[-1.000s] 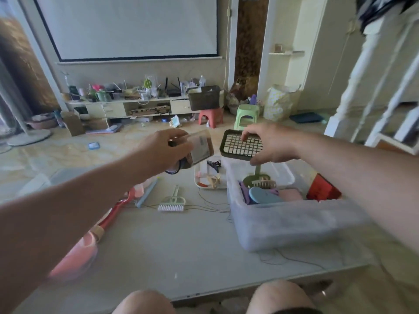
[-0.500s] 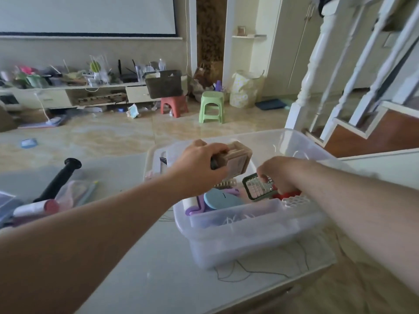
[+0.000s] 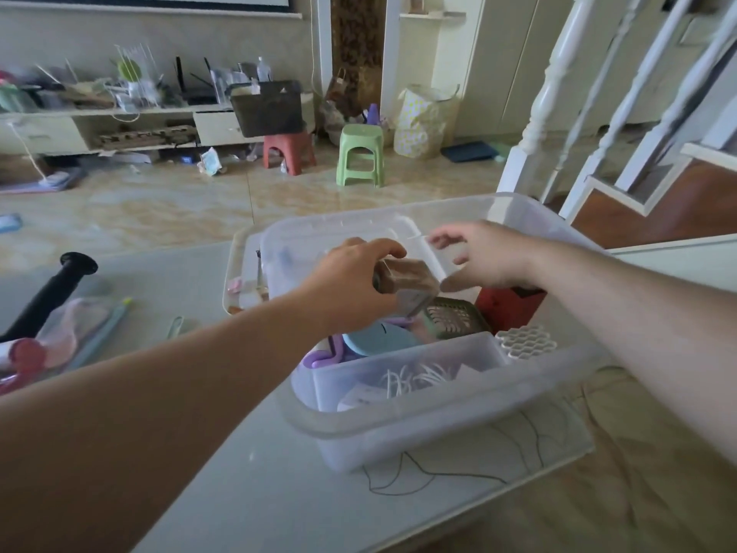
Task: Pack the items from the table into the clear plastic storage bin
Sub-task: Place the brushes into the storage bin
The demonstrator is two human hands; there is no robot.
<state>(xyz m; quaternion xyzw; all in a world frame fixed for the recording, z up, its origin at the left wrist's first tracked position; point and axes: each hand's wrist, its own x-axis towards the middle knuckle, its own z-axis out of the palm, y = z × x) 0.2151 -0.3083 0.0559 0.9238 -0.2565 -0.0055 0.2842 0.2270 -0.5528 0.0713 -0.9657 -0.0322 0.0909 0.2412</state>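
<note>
The clear plastic storage bin [image 3: 399, 425] stands on the table's right side. My left hand [image 3: 351, 285] is over its middle, closed on a small brown box [image 3: 410, 285] with a pale label, tilted downward. My right hand [image 3: 482, 253] hovers just right of it with fingers spread and nothing in it. The dark grid tray [image 3: 454, 319] lies inside the bin below the box, beside a red item [image 3: 506, 309]. Also in the bin are a light blue round item [image 3: 379, 339], a white honeycomb piece [image 3: 524, 342] and white cords [image 3: 414, 377].
The bin's clear lid [image 3: 247, 265] lies behind it on the table. At the table's left lie a black-handled tool [image 3: 52, 289], pink items [image 3: 60, 337] and a small clip [image 3: 175, 325]. A thin dark wire [image 3: 399, 484] trails in front of the bin. Stair railing [image 3: 558, 93] rises at right.
My right hand has let go of the grid tray, which now lies in the bin, and has lifted with fingers apart. My left hand has carried the brown box lower into the bin.
</note>
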